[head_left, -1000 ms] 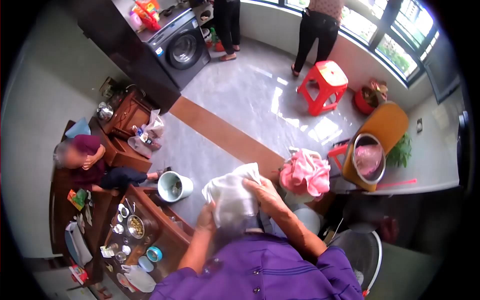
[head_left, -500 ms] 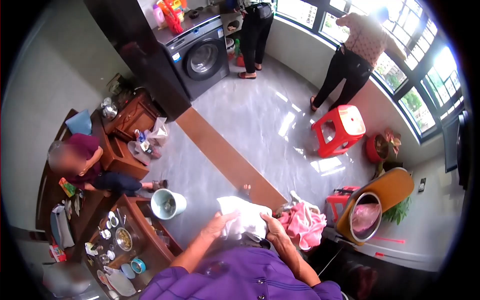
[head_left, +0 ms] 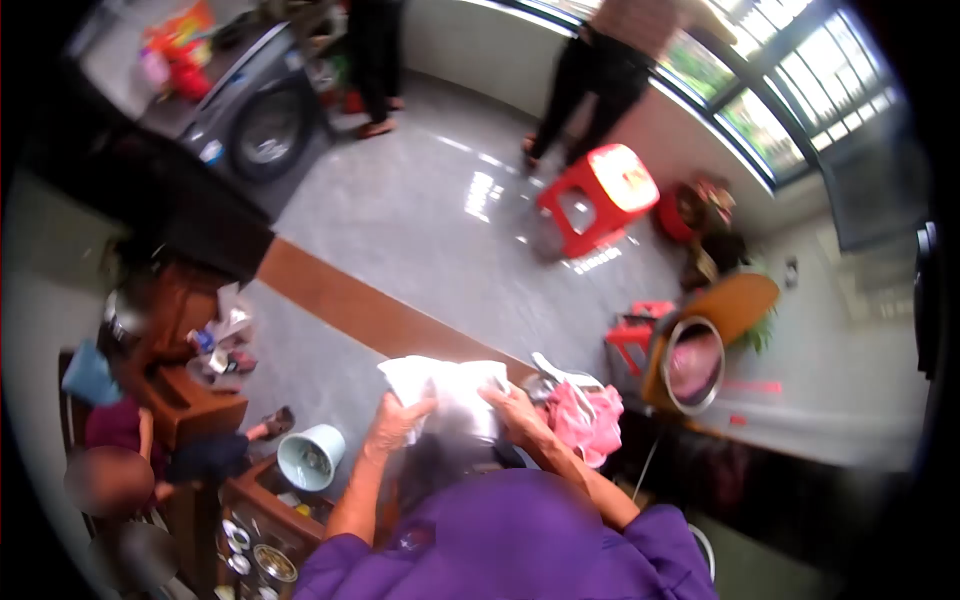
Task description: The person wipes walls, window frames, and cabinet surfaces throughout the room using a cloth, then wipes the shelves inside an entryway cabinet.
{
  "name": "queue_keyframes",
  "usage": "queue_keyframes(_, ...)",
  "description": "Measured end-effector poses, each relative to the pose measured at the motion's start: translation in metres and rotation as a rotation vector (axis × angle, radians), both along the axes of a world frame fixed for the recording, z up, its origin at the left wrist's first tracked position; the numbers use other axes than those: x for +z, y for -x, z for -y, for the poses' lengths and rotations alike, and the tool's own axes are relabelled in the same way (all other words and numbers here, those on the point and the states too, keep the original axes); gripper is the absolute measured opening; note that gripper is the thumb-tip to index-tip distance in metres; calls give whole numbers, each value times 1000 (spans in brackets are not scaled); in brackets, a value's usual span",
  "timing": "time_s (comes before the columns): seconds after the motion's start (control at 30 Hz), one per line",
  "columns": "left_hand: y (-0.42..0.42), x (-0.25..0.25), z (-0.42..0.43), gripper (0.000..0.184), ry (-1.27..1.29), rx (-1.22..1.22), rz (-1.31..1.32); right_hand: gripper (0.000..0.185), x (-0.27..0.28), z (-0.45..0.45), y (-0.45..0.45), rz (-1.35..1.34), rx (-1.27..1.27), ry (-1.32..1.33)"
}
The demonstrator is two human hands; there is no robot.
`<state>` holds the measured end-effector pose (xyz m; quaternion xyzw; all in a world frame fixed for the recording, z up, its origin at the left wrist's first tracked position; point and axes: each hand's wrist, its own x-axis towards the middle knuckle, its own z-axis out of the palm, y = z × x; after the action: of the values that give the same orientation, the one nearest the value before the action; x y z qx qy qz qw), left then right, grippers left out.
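Note:
A white cloth (head_left: 450, 385) is stretched out in front of my body, its exact kind hard to make out. My left hand (head_left: 397, 420) grips its left side, and my right hand (head_left: 515, 412) has hold of its right side. Just beyond my right hand lies a heap of pink cloth (head_left: 588, 420) with some white and grey fabric at its back. Whatever bears this heap is hidden.
A pale bucket (head_left: 312, 457) stands left, beside a wooden table (head_left: 262, 510) with dishes. One person sits at far left; two stand near the windows. A red stool (head_left: 600, 195), a washing machine (head_left: 265, 135) and a metal-rimmed bin (head_left: 690, 365) with a pink bag are around.
The view has turned and blurred, so the room's things sit further left and higher. Both hands still hold the white cloth, which is now spread wider between them.

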<state>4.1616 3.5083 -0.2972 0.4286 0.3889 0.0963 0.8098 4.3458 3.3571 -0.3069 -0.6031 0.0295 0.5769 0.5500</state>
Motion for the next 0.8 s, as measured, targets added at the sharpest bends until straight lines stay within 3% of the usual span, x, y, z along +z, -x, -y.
queue_keyframes(0.07, -17, 1, -2, 40, -53, -19, -3, 41, 26, -7, -6, -125, -50, -68)
queue_keyframes(0.3, -81, 25, -2, 40, -49, 15, 17, 40, 27, -12, -54, -306, -221, -65)
queue_keyframes(0.4, -107, 14, -11, 44, 7, -29, 29, 45, 7, -16, -80, -183, -205, -167)
queue_keyframes(0.67, -237, 12, -13, 47, 229, -51, 76, 33, 10, -10, -192, -64, -256, -162)
queue_keyframes(0.8, -299, -6, 0, 41, 359, -85, 34, 37, 20, 17, -242, -206, -517, -176)
